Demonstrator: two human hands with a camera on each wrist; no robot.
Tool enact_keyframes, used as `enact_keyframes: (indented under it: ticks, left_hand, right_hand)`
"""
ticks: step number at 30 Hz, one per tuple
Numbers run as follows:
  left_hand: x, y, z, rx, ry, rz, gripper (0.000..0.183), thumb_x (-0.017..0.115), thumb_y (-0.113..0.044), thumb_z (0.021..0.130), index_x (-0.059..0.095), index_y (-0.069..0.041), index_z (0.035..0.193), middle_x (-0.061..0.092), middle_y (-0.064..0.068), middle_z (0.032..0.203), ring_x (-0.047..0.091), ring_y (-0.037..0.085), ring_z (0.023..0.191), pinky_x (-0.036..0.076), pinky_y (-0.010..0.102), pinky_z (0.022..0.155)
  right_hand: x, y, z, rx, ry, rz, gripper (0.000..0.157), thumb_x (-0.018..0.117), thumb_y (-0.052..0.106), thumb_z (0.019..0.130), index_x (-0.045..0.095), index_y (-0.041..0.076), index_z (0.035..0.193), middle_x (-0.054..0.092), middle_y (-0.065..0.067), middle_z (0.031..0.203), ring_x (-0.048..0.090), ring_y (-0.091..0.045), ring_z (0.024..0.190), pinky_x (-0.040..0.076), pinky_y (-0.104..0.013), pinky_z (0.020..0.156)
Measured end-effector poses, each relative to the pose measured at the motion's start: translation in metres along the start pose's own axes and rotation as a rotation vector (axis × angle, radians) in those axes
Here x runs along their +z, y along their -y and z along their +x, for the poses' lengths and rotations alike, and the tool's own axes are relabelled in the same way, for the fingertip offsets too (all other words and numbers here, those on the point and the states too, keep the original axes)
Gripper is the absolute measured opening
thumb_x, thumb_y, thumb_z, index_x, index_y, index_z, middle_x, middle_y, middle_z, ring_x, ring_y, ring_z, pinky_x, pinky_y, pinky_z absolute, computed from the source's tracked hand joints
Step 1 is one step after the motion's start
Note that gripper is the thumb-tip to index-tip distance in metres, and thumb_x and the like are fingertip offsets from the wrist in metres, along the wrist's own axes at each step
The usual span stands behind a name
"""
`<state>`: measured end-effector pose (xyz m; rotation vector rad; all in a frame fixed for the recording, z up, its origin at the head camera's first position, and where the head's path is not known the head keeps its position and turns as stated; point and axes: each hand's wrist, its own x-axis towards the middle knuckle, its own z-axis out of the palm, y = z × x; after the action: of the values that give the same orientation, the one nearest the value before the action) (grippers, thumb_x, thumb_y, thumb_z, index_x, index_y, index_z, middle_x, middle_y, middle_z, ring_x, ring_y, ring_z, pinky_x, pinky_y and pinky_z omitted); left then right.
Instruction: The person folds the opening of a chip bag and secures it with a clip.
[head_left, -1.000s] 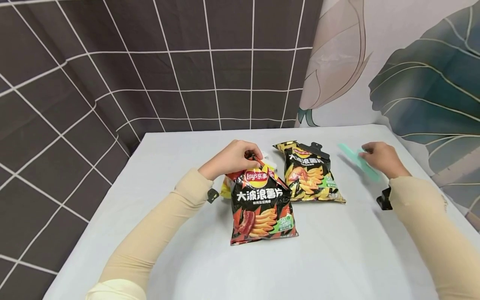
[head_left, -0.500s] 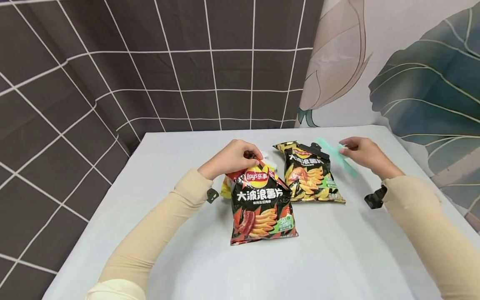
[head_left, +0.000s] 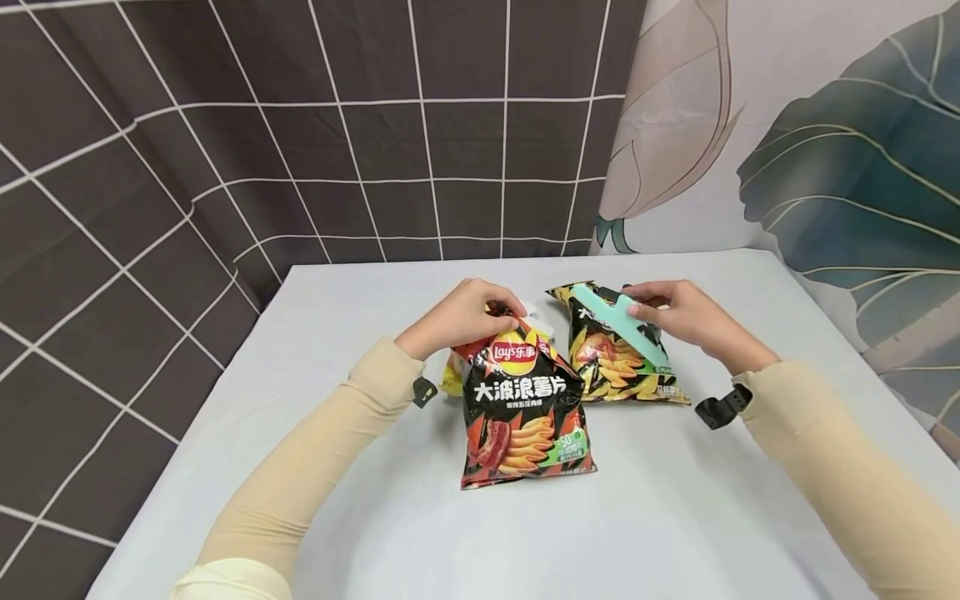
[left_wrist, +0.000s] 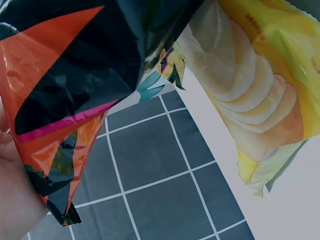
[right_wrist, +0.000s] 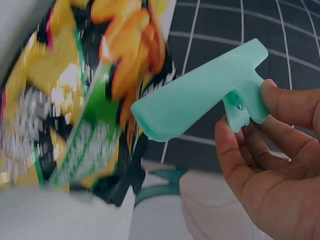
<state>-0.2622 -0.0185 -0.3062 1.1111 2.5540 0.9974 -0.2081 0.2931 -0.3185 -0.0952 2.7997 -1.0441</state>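
My left hand pinches the top edge of a black and red chip bag, which hangs upright in front of me. My right hand holds a mint green bag clip by its handle tabs, thumb on one side and fingers on the other. In the right wrist view the clip has its long bar pointing away from the palm. From the head view it overlaps a black and yellow chip bag lying behind. A black bag clip sits across that bag's top, partly hidden by the green one.
A yellow chip bag lies behind the red bag, mostly hidden in the head view. Everything rests on a white table. A dark gridded cloth rises along the back and left, a leaf-patterned one at the right.
My right hand has carried the green bag clip leftward, from the table's right side to over the black and yellow bag. The left hand and its bag have stayed in place.
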Motion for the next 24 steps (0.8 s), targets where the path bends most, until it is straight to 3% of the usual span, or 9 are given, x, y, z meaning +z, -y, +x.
enact_keyframes:
  ticks: [9,14,24]
  left_hand:
    - [0.001,0.002,0.0,-0.016,-0.02,-0.007,0.015,0.068,-0.016,0.089,0.073,-0.012,0.102,0.072,0.001,0.101,0.062,0.014,0.095,0.051,0.03,0.086]
    - [0.001,0.001,-0.001,-0.03,-0.024,-0.013,0.013,0.068,-0.016,0.088,0.073,-0.013,0.1,0.072,0.001,0.099,0.061,0.014,0.093,0.051,0.03,0.085]
    - [0.001,0.004,0.0,-0.011,-0.023,-0.018,0.012,0.067,-0.015,0.088,0.072,-0.012,0.099,0.072,0.001,0.098,0.061,0.014,0.09,0.052,0.028,0.081]
  right_hand:
    - [0.018,0.016,-0.006,-0.053,0.019,0.02,0.043,0.056,0.025,0.098,0.054,0.004,0.135,0.061,-0.021,0.119,0.055,-0.03,0.095,0.045,-0.034,0.074]
    - [0.024,0.019,-0.007,-0.067,0.038,0.06,0.042,0.059,0.023,0.096,0.056,0.004,0.133,0.06,-0.02,0.123,0.055,-0.029,0.088,0.046,-0.031,0.065]
    - [0.032,0.024,-0.008,-0.091,0.059,0.109,0.04,0.065,0.022,0.092,0.061,0.005,0.128,0.065,-0.013,0.105,0.059,-0.022,0.083,0.043,-0.026,0.06]
